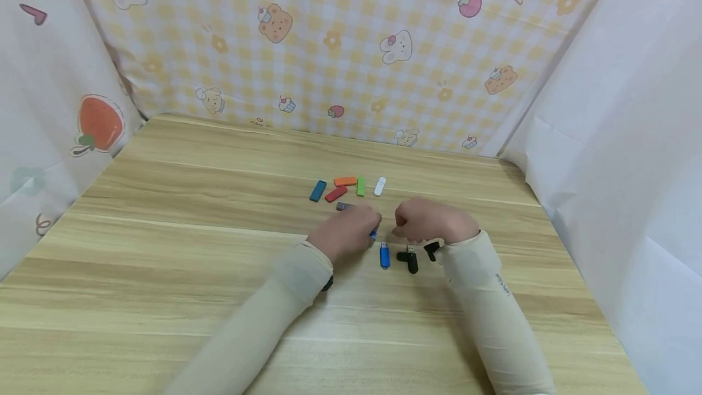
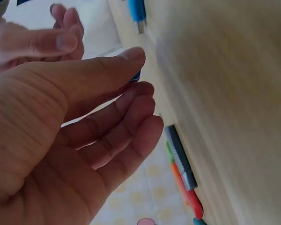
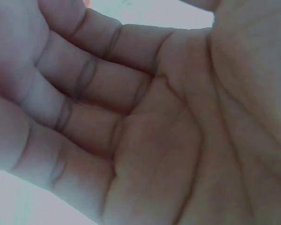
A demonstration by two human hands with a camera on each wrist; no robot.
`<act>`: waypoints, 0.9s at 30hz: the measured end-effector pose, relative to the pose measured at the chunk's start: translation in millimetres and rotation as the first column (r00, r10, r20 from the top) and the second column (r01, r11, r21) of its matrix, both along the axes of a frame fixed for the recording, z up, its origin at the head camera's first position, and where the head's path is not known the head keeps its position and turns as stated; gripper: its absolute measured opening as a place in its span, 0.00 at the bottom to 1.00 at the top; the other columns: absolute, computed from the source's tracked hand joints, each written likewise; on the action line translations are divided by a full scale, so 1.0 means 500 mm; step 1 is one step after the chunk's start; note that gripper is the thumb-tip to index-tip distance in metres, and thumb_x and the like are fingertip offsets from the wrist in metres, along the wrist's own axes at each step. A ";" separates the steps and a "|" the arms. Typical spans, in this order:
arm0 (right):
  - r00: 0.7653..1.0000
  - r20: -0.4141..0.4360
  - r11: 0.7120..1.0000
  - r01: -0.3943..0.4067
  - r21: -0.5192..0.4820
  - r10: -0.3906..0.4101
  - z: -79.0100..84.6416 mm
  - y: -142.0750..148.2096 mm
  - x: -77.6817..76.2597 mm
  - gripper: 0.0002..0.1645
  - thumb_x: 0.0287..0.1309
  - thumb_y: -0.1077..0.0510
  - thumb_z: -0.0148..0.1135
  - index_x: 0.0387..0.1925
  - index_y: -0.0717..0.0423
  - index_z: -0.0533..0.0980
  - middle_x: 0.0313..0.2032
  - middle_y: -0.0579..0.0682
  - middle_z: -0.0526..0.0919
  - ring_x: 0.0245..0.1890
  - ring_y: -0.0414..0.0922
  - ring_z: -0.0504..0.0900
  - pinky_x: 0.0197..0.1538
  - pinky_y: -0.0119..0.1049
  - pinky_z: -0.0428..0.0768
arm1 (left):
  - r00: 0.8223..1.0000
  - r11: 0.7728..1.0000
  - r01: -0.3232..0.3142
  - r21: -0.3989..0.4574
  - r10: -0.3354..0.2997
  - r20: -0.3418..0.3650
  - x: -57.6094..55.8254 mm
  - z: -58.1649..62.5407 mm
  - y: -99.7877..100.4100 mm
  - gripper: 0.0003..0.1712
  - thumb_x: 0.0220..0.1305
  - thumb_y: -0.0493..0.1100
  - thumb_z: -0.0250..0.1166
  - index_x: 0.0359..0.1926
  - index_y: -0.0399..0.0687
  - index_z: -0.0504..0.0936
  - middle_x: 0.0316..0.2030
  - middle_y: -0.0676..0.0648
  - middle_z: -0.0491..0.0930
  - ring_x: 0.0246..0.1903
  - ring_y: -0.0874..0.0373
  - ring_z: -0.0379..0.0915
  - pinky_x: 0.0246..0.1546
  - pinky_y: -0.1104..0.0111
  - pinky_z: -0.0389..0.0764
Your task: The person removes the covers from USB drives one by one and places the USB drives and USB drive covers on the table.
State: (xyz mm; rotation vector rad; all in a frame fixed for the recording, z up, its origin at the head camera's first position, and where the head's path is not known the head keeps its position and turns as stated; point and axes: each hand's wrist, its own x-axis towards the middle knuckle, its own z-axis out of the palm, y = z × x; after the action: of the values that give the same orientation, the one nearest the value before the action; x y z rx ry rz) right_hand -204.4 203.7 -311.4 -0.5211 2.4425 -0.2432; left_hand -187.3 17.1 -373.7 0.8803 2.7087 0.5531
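Observation:
My left hand (image 1: pixel 348 229) pinches a small blue USB stick (image 1: pixel 373 234) between thumb and fingertips. In the left wrist view only a sliver of that blue stick (image 2: pixel 136 77) shows behind the thumb; the fingers hide the rest. Across from it is my right hand (image 1: pixel 436 219), its fingers loosely curled. The right wrist view shows a bare palm (image 3: pixel 154 140), with the fingertips out of sight. Between the hands and nearer me lies another blue USB stick (image 1: pixel 384 256), metal plug exposed. Beside it is a black swivel USB stick (image 1: pixel 412 263). A second black one (image 1: pixel 432 250) is partly covered by the right wrist.
Beyond the left hand lie a grey stick (image 1: pixel 344 206), a red one (image 1: pixel 336 194), a teal one (image 1: pixel 318 191), an orange one (image 1: pixel 345 181), a green one (image 1: pixel 360 186) and a white one (image 1: pixel 380 186). A checked cloth (image 1: pixel 329 66) hangs behind the wooden table (image 1: pixel 164 230).

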 end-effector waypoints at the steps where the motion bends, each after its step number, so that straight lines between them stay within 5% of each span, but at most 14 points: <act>1: 1.000 -0.002 1.000 0.000 -0.002 0.000 0.001 0.001 0.001 0.12 0.76 0.60 0.61 0.33 0.60 0.81 0.23 0.45 0.76 0.23 0.41 0.74 0.31 0.32 0.73 | 1.000 1.000 0.002 -0.002 -0.002 0.015 0.002 0.000 0.002 0.03 0.75 0.31 0.65 0.43 0.41 0.84 0.33 0.48 0.77 0.33 0.55 0.71 0.37 0.68 0.74; 27: 0.997 -0.076 0.999 -0.031 0.016 0.032 0.006 0.014 -0.006 0.10 0.75 0.56 0.64 0.35 0.55 0.82 0.32 0.47 0.82 0.31 0.43 0.77 0.36 0.34 0.75 | 0.999 0.997 0.045 -0.065 -0.045 0.006 0.020 -0.007 0.027 0.05 0.74 0.35 0.70 0.47 0.41 0.88 0.27 0.50 0.78 0.27 0.58 0.73 0.31 0.76 0.74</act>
State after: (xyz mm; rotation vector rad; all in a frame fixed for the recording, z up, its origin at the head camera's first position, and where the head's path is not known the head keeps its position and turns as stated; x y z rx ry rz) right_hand -207.6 210.9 -308.5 -0.5714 2.5062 -0.1950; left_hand -177.4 30.5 -377.3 0.9194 2.6795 0.4538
